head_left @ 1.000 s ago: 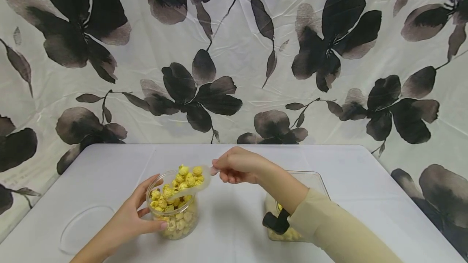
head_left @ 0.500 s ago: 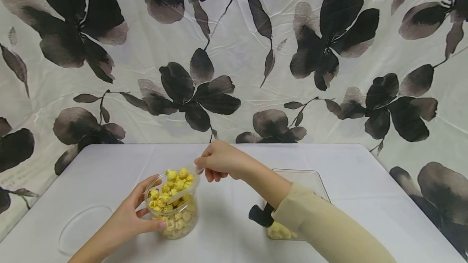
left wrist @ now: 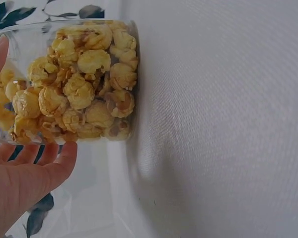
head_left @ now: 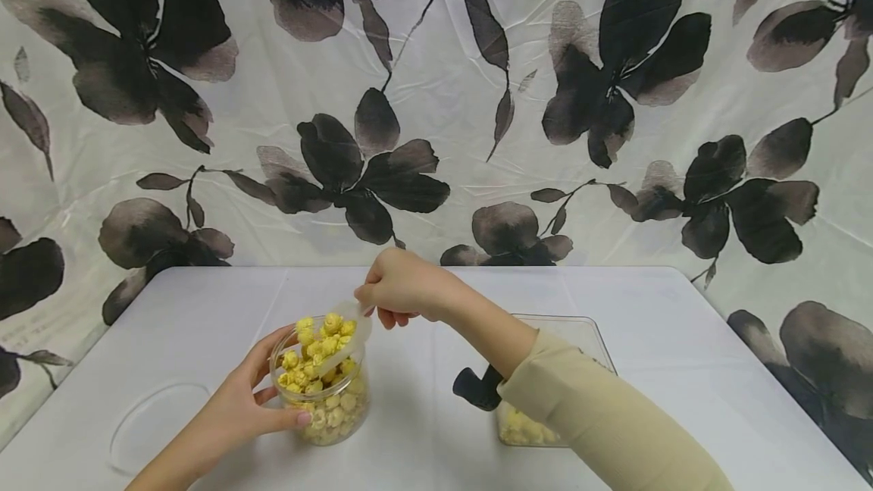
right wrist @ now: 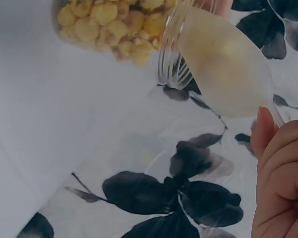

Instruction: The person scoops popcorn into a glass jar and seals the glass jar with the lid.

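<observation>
A clear round jar (head_left: pixel 334 421) of yellow popcorn stands on the white table. My left hand (head_left: pixel 248 392) grips its side, thumb in front and fingers behind; the left wrist view shows the fingertips against the jar wall (left wrist: pixel 79 89). My right hand (head_left: pixel 405 286) pinches the handle of a translucent whitish scoop (right wrist: pixel 228 64) between thumb and fingers. The scoop's bowl tilts down into the jar mouth, with popcorn (head_left: pixel 327 336) heaped at its front. In the right wrist view the scoop's back overlaps the jar's threaded rim (right wrist: pixel 174 54).
A clear rectangular container (head_left: pixel 562 332) with popcorn in its near part stands to the right, partly hidden under the right forearm and its beige sleeve (head_left: pixel 593 415). A clear round lid (head_left: pixel 157 426) lies left of the jar. Behind the table (head_left: pixel 436 400) hangs a flower-print cloth (head_left: pixel 491 173).
The right hand has moved left and slightly up, bringing the scoop further over the jar and tilting it more. Its popcorn has shifted left into the jar mouth. The left hand keeps its grip.
</observation>
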### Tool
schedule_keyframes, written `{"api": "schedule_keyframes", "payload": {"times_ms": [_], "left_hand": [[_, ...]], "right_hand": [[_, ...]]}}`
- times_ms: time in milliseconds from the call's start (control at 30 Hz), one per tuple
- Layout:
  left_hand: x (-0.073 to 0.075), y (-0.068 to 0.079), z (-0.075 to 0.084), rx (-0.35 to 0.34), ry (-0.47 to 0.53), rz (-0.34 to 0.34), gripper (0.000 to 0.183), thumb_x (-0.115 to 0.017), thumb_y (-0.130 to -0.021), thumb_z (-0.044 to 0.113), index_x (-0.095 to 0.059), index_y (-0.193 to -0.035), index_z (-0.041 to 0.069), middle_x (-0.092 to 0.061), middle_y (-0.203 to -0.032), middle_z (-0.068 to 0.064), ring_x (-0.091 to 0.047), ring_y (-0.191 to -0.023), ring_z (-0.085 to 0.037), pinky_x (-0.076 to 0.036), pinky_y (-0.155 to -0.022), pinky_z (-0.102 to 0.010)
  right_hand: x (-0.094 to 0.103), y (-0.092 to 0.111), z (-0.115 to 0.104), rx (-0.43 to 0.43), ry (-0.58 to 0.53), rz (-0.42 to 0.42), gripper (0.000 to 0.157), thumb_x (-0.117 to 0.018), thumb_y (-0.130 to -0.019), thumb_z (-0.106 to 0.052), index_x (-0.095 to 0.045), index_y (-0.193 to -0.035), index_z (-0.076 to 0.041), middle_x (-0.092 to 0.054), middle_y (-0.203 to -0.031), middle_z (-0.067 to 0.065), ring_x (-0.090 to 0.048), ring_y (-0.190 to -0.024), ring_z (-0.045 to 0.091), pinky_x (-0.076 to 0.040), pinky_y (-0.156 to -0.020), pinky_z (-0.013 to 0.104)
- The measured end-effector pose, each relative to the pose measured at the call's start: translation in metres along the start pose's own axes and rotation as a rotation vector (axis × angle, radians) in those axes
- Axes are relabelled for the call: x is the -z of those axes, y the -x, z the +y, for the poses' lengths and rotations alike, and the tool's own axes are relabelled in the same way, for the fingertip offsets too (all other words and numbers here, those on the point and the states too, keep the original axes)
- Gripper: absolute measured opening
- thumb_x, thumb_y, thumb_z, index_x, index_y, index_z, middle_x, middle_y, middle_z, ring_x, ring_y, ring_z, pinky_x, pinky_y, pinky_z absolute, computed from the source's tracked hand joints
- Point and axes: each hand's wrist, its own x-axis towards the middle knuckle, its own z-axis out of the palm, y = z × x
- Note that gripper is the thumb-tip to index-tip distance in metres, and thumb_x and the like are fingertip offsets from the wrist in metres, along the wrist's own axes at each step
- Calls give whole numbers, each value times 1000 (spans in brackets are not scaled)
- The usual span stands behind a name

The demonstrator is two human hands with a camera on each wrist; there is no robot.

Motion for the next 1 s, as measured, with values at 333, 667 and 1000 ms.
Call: {"api": "schedule_keyframes", "payload": {"times_ms": [333, 667, 1000], "left_hand": [[0, 1, 1, -22, 34, -10, 99, -81, -72, 16, -16, -148, 19, -23, -149, -15, -21, -133, -40, -30, -97, -63], [0, 0, 2, 12, 24, -8, 103, -82, -71, 17, -15, -148, 18, -18, -150, -17, -16, -134, -46, -31, -99, -60], [0, 2, 2, -13, 32, 4, 101, -82, -70, 17, -17, -148, 19, -21, -149, -15, -19, -134, -42, -31, -99, -59]], "right_hand": [[6, 1, 0, 32, 52, 16, 30, -55, -93, -13, -68, -69, -2, -46, -44, 3, -36, -37, 12, -24, -38, 22], [14, 6, -4, 80, 126, 52, 29, -54, -94, -13, -68, -70, -2, -47, -45, 3, -40, -39, 14, -32, -41, 22], [18, 7, -4, 197, 305, 51, 25, -54, -95, -16, -69, -77, -7, -49, -47, 1, -46, -42, 13, -38, -45, 22]]}}
